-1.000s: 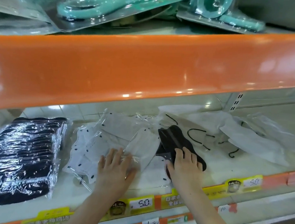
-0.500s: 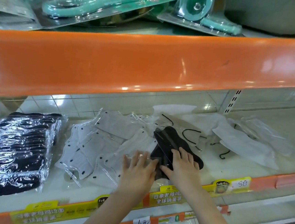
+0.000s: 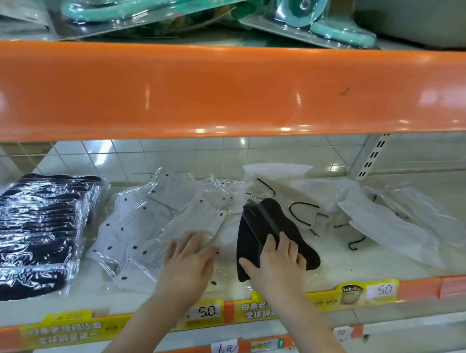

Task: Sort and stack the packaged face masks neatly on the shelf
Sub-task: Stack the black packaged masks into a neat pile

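On the white shelf lies a loose spread of clear-wrapped white masks with black dots. My left hand rests flat, fingers straight, on the near edge of that spread. Just to the right, a black mask in clear wrap lies on the shelf, and my right hand lies on its near part with the fingers curled over it. At the far left stands a tidy stack of wrapped black masks. White masks with black ear loops lie scattered at the right.
A thick orange shelf edge hangs low over the mask shelf. Blister packs with teal items lie on the shelf above. Yellow price tags run along the front rail, and a slotted upright stands at the back right.
My left hand slid right from the dotted masks toward the black mask, then back a little to the left. My right hand stayed on the black mask. The camera tilted up slightly.
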The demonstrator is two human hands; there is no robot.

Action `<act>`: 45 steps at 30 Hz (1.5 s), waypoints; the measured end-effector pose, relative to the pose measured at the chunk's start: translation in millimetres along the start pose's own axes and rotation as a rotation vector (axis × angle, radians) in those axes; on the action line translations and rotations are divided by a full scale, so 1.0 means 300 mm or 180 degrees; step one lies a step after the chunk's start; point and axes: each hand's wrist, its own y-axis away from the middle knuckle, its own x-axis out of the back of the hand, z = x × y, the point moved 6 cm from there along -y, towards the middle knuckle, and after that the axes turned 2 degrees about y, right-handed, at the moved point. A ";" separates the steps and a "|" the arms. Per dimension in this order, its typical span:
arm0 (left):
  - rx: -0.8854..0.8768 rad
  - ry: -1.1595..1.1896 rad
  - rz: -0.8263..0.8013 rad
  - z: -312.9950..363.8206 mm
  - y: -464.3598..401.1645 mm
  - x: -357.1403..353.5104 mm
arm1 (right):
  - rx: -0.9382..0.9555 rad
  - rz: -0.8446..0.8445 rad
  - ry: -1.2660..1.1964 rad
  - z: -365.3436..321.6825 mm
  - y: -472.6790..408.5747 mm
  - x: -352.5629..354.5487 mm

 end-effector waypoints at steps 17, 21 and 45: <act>0.0759 -0.0720 -0.0374 -0.177 0.006 0.027 | -0.0159 0.0698 -0.0476 0.049 -0.048 0.047; 0.0508 -0.0726 -0.0531 -0.100 -0.005 -0.002 | -0.0420 0.1236 -0.1089 0.118 -0.048 0.110; 0.0000 0.0482 0.0666 -0.160 0.090 0.094 | 0.1342 0.1642 -0.0913 -0.307 -0.008 0.011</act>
